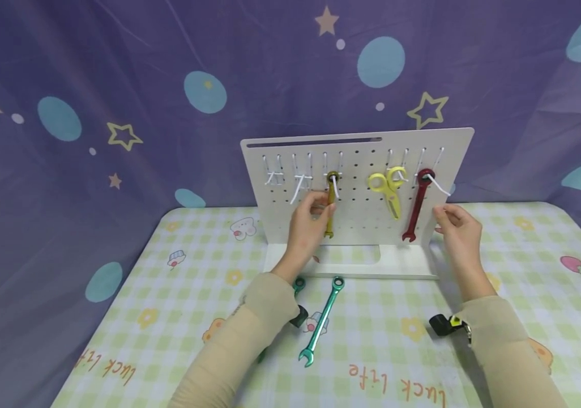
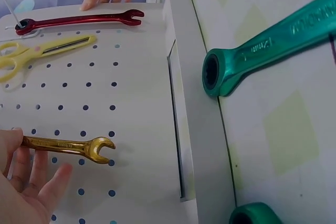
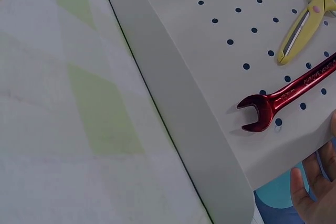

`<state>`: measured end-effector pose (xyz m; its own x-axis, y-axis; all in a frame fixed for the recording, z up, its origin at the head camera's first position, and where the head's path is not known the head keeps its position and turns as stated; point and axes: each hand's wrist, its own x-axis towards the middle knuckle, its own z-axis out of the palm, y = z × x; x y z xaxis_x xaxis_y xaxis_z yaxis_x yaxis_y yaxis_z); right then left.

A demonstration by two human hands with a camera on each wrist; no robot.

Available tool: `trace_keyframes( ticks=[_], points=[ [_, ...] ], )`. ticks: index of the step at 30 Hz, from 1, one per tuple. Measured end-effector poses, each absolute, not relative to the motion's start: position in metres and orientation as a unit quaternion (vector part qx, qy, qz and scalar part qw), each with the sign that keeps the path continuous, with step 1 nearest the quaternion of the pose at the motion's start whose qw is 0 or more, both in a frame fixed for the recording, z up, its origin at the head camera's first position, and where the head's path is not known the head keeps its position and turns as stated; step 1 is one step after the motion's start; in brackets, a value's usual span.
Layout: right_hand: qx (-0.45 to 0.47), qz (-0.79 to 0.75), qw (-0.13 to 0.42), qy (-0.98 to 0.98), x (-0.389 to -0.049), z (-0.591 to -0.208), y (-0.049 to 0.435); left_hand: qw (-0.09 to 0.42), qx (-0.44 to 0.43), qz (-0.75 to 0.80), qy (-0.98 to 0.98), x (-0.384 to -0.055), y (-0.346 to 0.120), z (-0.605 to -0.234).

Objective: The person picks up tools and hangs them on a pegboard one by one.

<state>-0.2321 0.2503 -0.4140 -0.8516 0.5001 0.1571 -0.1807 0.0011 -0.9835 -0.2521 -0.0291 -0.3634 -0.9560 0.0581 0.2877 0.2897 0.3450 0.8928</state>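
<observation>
Two green wrenches [image 1: 323,320] lie before pegboard [image 1: 357,226].

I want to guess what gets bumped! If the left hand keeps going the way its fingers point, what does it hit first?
Probably the gold wrench hanging on the white pegboard; the left hand already has its fingers at it.

A red wrench [image 3: 286,100] and yellow scissors [image 3: 304,19] lie against the white pegboard [image 3: 210,61].

Checked tablecloth [image 1: 525,255] under white pegboard stand [image 1: 351,269] and green wrenches [image 1: 323,320].
</observation>
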Motion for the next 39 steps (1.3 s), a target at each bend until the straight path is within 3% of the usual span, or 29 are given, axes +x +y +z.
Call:
trace_keyframes(
  ticks=[20,32,39],
  points=[
    [-0.142,0.692,0.209,-0.676,-0.23,-0.414,0.253,0.078,-0.121,-0.511,-0.847,-0.224,-0.051,-0.359],
    [-0.13,0.685,0.209,-0.686,-0.23,-0.412,0.256,-0.021,-0.165,-0.468,-0.868,-0.187,-0.066,-0.361],
    [-0.129,0.675,0.221,-0.692,-0.232,-0.415,0.256,-0.128,-0.184,-0.463,-0.857,-0.174,-0.076,-0.373]
  ],
)
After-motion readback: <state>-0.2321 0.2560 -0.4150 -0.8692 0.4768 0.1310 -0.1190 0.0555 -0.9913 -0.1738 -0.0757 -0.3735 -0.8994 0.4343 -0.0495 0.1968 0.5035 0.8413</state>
